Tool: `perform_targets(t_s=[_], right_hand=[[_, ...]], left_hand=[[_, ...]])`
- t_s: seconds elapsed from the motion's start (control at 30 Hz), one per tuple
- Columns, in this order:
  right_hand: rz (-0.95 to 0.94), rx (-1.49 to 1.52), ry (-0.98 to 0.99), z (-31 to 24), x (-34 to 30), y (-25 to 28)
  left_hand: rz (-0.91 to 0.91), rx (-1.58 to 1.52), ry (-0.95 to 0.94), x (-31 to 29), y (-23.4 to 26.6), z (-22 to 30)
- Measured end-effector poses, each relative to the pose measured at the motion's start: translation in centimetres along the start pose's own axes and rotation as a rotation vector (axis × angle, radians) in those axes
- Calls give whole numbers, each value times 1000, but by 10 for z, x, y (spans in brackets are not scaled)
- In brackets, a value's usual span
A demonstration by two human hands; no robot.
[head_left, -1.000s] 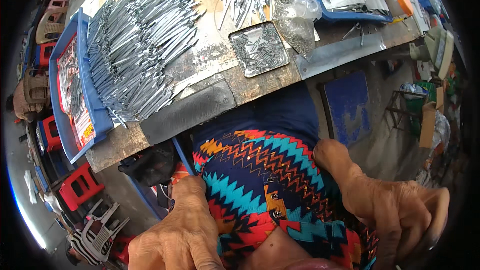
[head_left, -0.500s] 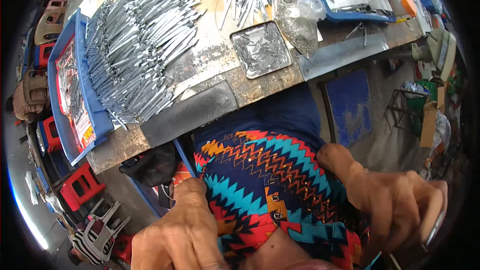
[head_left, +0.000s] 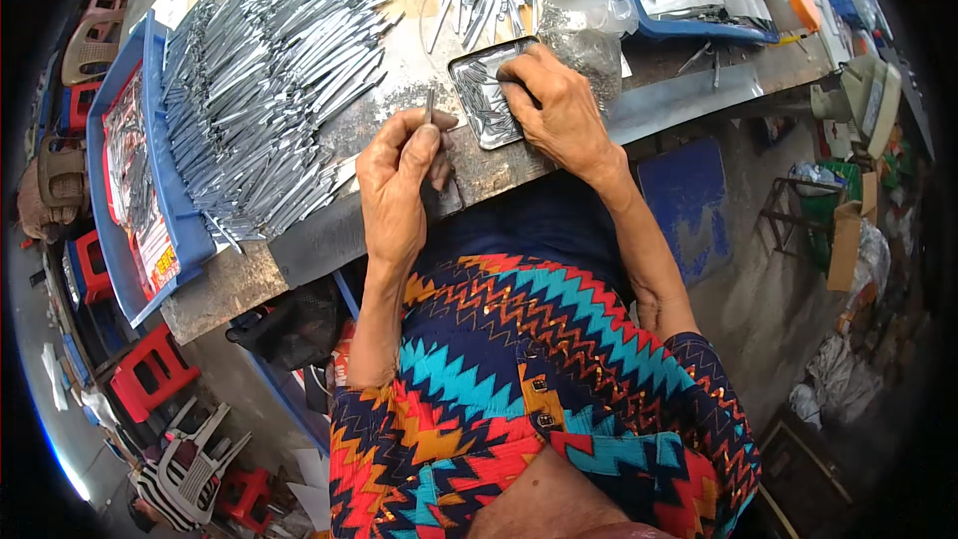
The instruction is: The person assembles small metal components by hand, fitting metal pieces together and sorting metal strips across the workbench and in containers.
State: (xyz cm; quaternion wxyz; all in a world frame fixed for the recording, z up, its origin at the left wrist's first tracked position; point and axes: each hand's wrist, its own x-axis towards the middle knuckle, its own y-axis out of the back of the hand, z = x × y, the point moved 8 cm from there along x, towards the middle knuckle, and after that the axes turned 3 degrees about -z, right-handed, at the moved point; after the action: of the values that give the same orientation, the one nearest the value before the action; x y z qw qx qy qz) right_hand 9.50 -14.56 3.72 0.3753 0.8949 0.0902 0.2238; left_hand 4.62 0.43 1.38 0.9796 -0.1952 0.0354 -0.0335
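Grey metal pins (head_left: pixel 480 92) lie in a small tray (head_left: pixel 466 105) near the edge of the counter (head_left: pixel 235 284). Just left of it, the left hand (head_left: pixel 394 175) has a narrow grip, pinching a thin rod (head_left: pixel 430 105) upright between thumb and fingers. The right hand (head_left: pixel 569 115) bends its fingers down over the tray's right side; whether its grip holds a pin, I cannot tell. A wide heap of metal strips (head_left: pixel 279 90) lies farther left, against a blue bin (head_left: pixel 185 225).

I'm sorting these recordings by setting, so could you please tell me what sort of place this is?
Probably a small metal-parts workshop: a large heap of slender metal strips lies on a worn workbench, and a shallow tray of small metal pins sits near its front edge.
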Motion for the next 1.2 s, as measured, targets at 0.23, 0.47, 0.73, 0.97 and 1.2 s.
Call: perform_targets(t_s=[0.23,0.47,0.73,0.97,1.2], right_hand=[[-80,-115,80,7,5,-22],[-185,-270,202,-3,9,-29],[-435,-501,331,-18,14,-42],[-814,-498,277,-12,29,-54],[-404,-217,323,-17,16,-25]], left_hand=[[60,134,62,8,9,-14],[59,87,51,12,12,-18],[71,74,93,15,13,-15],[25,-35,64,20,7,-17],[77,22,78,25,6,-20]])
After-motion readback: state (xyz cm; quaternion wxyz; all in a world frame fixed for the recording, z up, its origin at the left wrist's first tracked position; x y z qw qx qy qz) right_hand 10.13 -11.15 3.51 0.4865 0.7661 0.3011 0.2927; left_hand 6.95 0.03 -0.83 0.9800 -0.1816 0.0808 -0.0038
